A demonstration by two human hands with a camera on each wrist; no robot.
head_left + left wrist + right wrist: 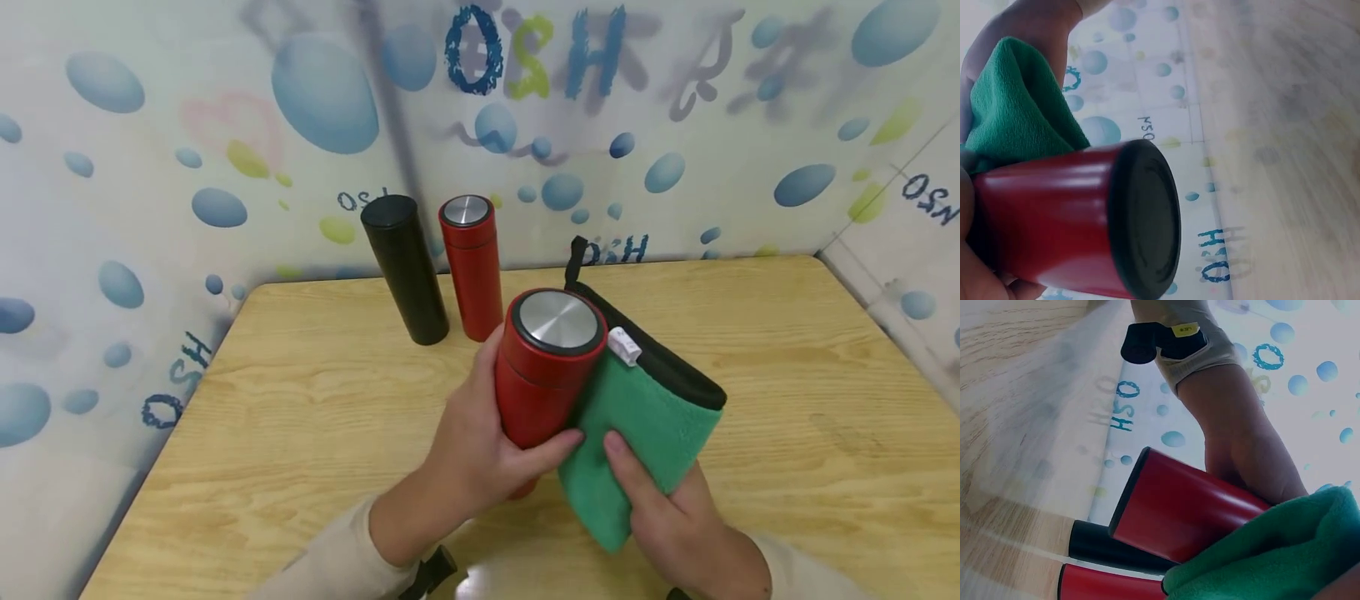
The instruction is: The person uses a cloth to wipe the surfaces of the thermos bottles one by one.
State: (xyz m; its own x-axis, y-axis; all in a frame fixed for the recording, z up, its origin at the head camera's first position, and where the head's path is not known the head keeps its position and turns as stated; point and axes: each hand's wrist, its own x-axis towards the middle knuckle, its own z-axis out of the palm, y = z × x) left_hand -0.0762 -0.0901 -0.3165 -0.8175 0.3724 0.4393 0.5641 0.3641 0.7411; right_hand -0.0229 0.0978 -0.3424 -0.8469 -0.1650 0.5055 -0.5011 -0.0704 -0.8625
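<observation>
A red thermos (536, 392) with a silver-topped lid is lifted above the table, and my left hand (480, 433) grips it round the body. Its dark base faces the camera in the left wrist view. My right hand (675, 517) holds a green cloth (645, 425) with a black edge band, a loop and a small white tag, thumb on the near face. The cloth lies against the thermos's right side. In the right wrist view the green cloth (1285, 550) overlaps part of the red thermos (1185, 506). The right fingers behind the cloth are mostly hidden.
A black thermos (408, 271) and a second red thermos (474, 267) stand upright at the back of the wooden table (300, 400). Behind the table rises a wall (300, 192) with blue and green spots and lettering.
</observation>
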